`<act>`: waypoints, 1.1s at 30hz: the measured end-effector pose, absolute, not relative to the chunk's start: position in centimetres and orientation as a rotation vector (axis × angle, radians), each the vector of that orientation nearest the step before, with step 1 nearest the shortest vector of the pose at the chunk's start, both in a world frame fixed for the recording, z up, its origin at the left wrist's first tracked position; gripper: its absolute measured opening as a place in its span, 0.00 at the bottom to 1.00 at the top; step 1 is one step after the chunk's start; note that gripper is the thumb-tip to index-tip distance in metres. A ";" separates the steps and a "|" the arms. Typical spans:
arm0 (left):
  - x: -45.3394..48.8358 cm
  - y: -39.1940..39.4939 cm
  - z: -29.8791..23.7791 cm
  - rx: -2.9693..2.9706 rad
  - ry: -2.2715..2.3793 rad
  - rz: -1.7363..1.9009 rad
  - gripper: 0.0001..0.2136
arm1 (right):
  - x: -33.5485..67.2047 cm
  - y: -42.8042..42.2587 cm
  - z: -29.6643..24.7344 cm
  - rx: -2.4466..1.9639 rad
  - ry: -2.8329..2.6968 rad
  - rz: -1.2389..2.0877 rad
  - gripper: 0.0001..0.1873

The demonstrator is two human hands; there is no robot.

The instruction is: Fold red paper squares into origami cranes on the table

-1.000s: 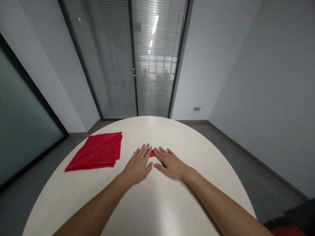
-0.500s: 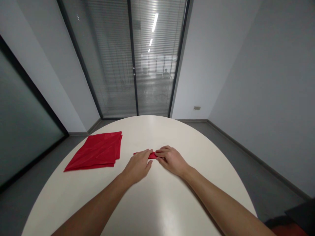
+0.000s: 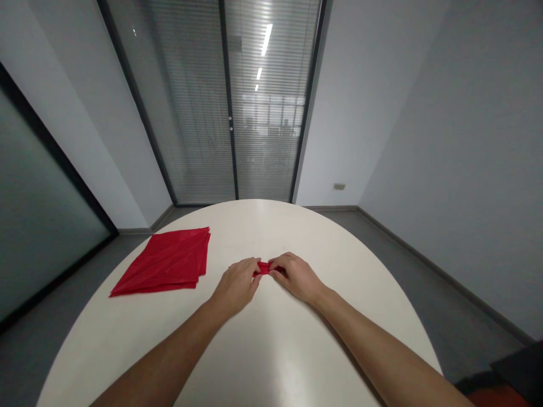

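Note:
A small folded piece of red paper (image 3: 263,268) lies on the round white table (image 3: 271,350), near its middle. My left hand (image 3: 236,284) has its fingers curled over the paper's left end. My right hand (image 3: 297,275) pinches the right end with curled fingers. Only a short red strip shows between the two hands; the rest of the piece is hidden under the fingers.
A stack of flat red paper sheets (image 3: 168,261) lies on the table's left side. Behind the table are glass doors with blinds (image 3: 229,102). Grey floor surrounds the table, with a dark object (image 3: 509,379) at the lower right.
Both hands went from lying flat with fingers stretched over the red paper to curled, pinching it from each end. The visible red strip has become shorter.

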State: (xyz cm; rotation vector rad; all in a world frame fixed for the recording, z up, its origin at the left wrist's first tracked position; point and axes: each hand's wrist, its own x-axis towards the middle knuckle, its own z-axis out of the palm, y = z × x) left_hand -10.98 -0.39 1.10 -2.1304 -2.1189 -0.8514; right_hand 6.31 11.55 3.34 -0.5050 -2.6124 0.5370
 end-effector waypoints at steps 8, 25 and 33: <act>-10.6 -0.5 1.3 -2.084 -2.165 -0.805 0.09 | 6.5 11.4 3.5 -0.546 -2.612 0.548 0.09; -10.7 -0.3 1.4 -2.116 -2.065 -0.868 0.06 | 6.4 11.8 3.1 -0.488 -2.608 0.600 0.08; -10.7 -0.2 1.1 -2.098 -2.089 -0.904 0.07 | 6.3 11.7 3.2 -0.539 -2.590 0.631 0.08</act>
